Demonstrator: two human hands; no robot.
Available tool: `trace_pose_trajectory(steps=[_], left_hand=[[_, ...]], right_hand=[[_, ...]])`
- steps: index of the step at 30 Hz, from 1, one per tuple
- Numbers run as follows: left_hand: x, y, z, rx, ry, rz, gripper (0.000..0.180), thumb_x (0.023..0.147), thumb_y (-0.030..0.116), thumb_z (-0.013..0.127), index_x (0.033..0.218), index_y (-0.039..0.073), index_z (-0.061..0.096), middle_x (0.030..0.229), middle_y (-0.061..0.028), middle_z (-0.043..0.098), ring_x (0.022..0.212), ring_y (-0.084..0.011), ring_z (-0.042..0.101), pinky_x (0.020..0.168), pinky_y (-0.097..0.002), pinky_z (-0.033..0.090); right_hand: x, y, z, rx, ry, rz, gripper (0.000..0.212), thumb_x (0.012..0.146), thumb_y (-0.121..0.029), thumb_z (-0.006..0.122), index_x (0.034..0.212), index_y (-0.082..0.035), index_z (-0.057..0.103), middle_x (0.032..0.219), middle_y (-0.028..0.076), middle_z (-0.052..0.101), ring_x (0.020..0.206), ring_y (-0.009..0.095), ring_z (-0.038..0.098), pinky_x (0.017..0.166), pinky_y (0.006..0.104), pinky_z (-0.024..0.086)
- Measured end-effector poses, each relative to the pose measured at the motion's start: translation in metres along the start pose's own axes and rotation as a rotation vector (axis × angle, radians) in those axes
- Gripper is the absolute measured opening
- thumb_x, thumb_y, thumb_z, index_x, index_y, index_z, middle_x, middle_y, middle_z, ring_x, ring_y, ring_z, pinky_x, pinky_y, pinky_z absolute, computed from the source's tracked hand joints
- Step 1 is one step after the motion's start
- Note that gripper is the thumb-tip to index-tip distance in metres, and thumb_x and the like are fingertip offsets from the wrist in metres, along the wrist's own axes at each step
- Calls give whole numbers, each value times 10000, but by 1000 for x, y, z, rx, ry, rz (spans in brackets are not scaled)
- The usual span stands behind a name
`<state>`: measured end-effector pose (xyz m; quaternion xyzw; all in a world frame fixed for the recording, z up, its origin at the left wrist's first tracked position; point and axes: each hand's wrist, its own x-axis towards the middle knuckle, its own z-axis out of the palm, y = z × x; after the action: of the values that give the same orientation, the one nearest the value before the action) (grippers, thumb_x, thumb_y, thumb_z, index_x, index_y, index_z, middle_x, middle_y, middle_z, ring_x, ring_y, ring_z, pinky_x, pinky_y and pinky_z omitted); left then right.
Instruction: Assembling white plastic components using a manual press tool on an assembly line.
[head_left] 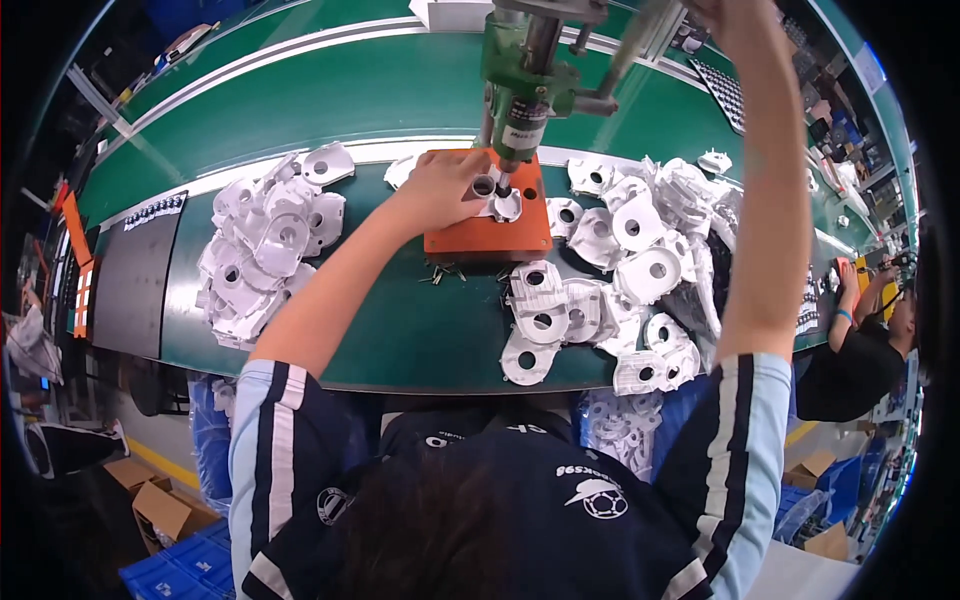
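Observation:
A green hand-lever press (pixel 530 75) stands over an orange block (pixel 490 239). Its spindle comes down onto a small white plastic part (pixel 508 205) on the block's top. My left hand (pixel 440 192) rests on the block's left side, fingers bent and closed on the part's edge beside the spindle; they hide some of it. My right arm is raised at the right. At the upper edge my right hand (pixel 722 18), partly cut off, is closed round the end of the press lever (pixel 635 50), which slants up from the press.
White plastic housings are heaped left (pixel 265 250) and right (pixel 630 250) of the block. Small metal pins (pixel 445 273) lie before it. A black mat (pixel 135 275) is at far left, a tray of small parts (pixel 720 92) at back right. A co-worker (pixel 860 350) sits at right.

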<state>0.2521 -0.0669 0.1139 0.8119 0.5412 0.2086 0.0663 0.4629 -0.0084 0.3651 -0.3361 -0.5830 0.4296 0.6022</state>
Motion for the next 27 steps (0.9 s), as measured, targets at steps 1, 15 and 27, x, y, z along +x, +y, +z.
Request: trace_pose_trajectory(steps=[1, 15, 27], left_hand=[[-3, 5, -12, 107, -130, -58, 417, 784, 322, 576, 1126, 105, 474, 1057, -151, 565, 1033, -343, 536, 946, -484, 310], [27, -138, -6, -76, 374, -402, 454, 796, 261, 574, 1200, 111, 429, 1056, -255, 532, 1020, -408, 531, 831, -459, 466], [-24, -123, 40, -320, -24, -156, 345, 816, 170, 566, 1137, 45, 545, 1196, -230, 509, 1023, -393, 540, 904, -408, 432]], right_hand=[[-1, 3, 22, -120, 23, 31, 389, 883, -467, 491, 916, -84, 550, 748, 36, 609, 632, 122, 572, 480, 228, 379], [-116, 173, -121, -1749, -568, 54, 741, 640, -535, 711, 1152, -57, 469, 959, 198, 608, 843, 353, 622, 707, 429, 493], [-113, 187, -151, -1154, -174, -64, 368, 764, -283, 612, 996, 2, 604, 839, 199, 645, 785, 357, 625, 706, 387, 474]])
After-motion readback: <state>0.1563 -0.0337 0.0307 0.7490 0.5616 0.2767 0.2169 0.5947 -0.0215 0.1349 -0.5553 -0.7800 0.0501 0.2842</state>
